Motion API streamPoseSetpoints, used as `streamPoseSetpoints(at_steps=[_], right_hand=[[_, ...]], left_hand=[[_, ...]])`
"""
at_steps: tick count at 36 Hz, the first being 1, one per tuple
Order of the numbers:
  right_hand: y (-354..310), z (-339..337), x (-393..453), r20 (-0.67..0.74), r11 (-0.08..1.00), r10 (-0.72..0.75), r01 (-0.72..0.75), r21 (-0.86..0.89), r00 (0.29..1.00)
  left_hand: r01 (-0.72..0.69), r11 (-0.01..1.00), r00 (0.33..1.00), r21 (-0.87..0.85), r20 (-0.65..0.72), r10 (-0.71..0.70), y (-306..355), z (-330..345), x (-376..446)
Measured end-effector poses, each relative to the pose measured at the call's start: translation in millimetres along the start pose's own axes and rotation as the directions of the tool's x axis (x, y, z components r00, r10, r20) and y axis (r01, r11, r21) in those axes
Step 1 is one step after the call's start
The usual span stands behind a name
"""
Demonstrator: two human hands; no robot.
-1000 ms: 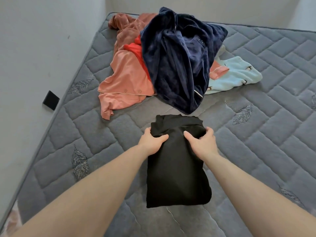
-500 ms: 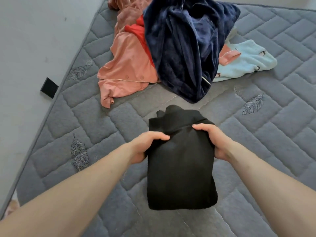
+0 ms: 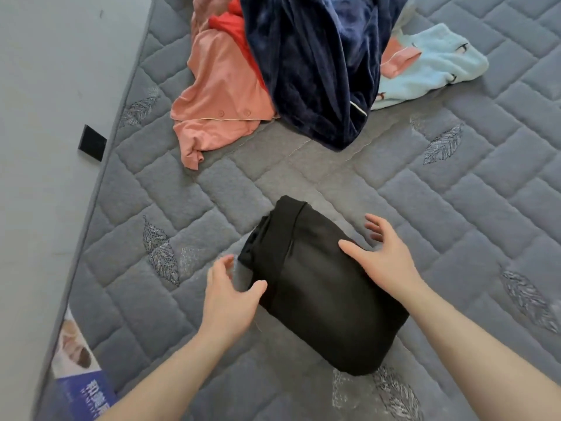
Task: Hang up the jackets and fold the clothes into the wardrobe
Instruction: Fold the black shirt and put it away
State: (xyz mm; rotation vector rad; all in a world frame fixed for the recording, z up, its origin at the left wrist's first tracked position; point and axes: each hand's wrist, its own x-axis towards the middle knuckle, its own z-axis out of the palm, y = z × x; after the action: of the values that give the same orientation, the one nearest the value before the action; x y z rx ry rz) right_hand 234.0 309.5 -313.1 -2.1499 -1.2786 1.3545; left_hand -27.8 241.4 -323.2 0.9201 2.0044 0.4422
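Observation:
A folded black garment (image 3: 321, 293) lies on the grey quilted mattress (image 3: 455, 208), turned at a slant. My left hand (image 3: 230, 296) sits at its left edge, thumb touching the cloth, fingers spread and relaxed. My right hand (image 3: 385, 259) is at its upper right side with the thumb on the cloth and the fingers spread past the edge. Neither hand grips it. Further back lies a pile: a navy velvet jacket (image 3: 315, 65), a salmon pink shirt (image 3: 218, 101), a red piece (image 3: 233, 25) and a light blue garment (image 3: 434, 62).
A grey wall (image 3: 54, 117) runs along the mattress's left edge, with a small black object (image 3: 91, 142) fixed to it. At the lower left, beside the mattress, lies a blue printed box or bag (image 3: 85, 393).
The black garment was folded over once more and is now shorter and turned slantwise. Both hands let go of its top edge and now lie spread at its sides. The view tilted down.

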Motion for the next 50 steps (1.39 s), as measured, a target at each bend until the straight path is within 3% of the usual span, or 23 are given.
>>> streamPoseSetpoints(at_steps=[1,3,5,6,8,10,12,15,18,22,23,25,27,28,29,30,32,33,34,37,41,46,50], right_hand=[[11.7,-5.3,-13.5,-0.078,0.999,0.019,-0.016,0.036,0.997],[38.5,-11.9,-36.6,-0.174,0.973,0.153,-0.118,0.197,0.973],[68.0,-10.9,-56.3,-0.097,0.855,0.364,-0.292,0.428,0.926],[85.5,-7.9,-64.2,-0.009,0.776,0.431,-0.365,0.515,0.902],[119.6,-0.4,-76.6,0.145,0.65,0.473,-0.455,0.608,0.869],[141.2,7.8,-82.4,0.189,0.592,0.438,-0.44,0.675,0.879],[124.1,12.6,-84.5,0.176,0.602,0.415,-0.414,0.683,0.893],[110.8,12.8,-75.9,0.213,0.61,0.358,-0.401,0.684,0.909],[107.8,7.2,-65.8,0.244,0.613,0.321,-0.397,0.683,0.915],[103.8,-11.9,-54.9,0.233,0.67,0.265,-0.353,0.653,0.935],[103.3,-16.0,-52.7,0.239,0.704,0.237,-0.336,0.625,0.942],[102.6,-20.8,-50.5,0.27,0.744,0.202,-0.326,0.583,0.942],[101.8,-23.0,-49.6,0.29,0.762,0.195,-0.331,0.556,0.937],[100.9,-23.9,-48.8,0.288,0.772,0.199,-0.331,0.542,0.937],[99.2,-24.3,-48.2,0.274,0.784,0.204,-0.324,0.529,0.94],[97.4,-24.3,-48.0,0.254,0.796,0.208,-0.314,0.517,0.945],[93.9,-23.0,-49.6,0.215,0.817,0.215,-0.296,0.495,0.953],[91.3,-22.0,-52.1,0.197,0.826,0.212,-0.284,0.487,0.957],[88.0,-20.8,-55.7,0.18,0.835,0.206,-0.269,0.481,0.962],[74.5,-15.9,-70.0,0.138,0.85,0.164,-0.211,0.483,0.977],[51.0,-1.8,-85.0,0.107,0.844,0.069,-0.115,0.524,0.992],[18.2,30.3,-94.5,0.092,0.91,-0.081,0.036,0.412,0.992],[-0.1,60.2,-100.7,0.073,0.946,-0.209,0.183,0.266,0.975]], left_hand=[[-0.162,0.987,0.987,0.017,-0.008,0.162,12.1,-2.3,0.1],[-0.444,0.893,0.896,0.073,0.071,0.439,35.9,0.1,3.2],[-0.575,0.808,0.813,0.128,0.202,0.547,58.2,11.0,12.7],[-0.579,0.801,0.806,0.155,0.254,0.534,68.9,17.1,21.3],[-0.448,0.866,0.872,0.222,0.323,0.369,88.2,27.4,42.9],[-0.187,0.946,0.934,0.266,0.346,0.087,97.5,32.4,67.4],[0.005,0.962,0.926,0.275,0.362,-0.108,91.3,33.1,84.0],[0.056,0.959,0.883,0.279,0.435,-0.178,80.7,33.7,86.1],[0.051,0.979,0.83,0.198,0.536,-0.152,66.2,30.8,81.3],[0.177,0.966,0.723,0.19,0.641,-0.258,30.1,13.8,64.9],[0.181,0.962,0.72,0.206,0.639,-0.272,21.7,11.2,59.9],[0.175,0.956,0.81,0.237,0.516,-0.277,12.1,11.4,48.3],[0.048,0.912,0.96,0.407,0.233,-0.154,10.2,14.0,33.0],[-0.116,0.868,0.989,0.483,0.137,0.057,13.4,15.6,19.0],[-0.333,0.792,0.941,0.512,0.122,0.316,14.8,19.6,5.8],[-0.538,0.691,0.833,0.482,0.182,0.522,18.0,24.3,-8.7],[-0.765,0.54,0.644,0.35,0.395,0.656,18.8,38.8,-32.0],[-0.799,0.514,0.599,0.312,0.489,0.634,15.5,47.8,-38.9],[-0.789,0.528,0.605,0.313,0.546,0.579,12.1,55.8,-42.4],[-0.646,0.684,0.722,0.338,0.561,0.405,5.3,68.6,-32.4],[-0.414,0.893,0.797,0.177,0.545,0.261,5.8,73.6,-12.5],[-0.07,0.995,0.774,-0.075,0.624,0.101,11.7,48.0,0.8],[0.32,0.917,0.725,-0.237,0.685,-0.076,16.7,13.3,19.9]])
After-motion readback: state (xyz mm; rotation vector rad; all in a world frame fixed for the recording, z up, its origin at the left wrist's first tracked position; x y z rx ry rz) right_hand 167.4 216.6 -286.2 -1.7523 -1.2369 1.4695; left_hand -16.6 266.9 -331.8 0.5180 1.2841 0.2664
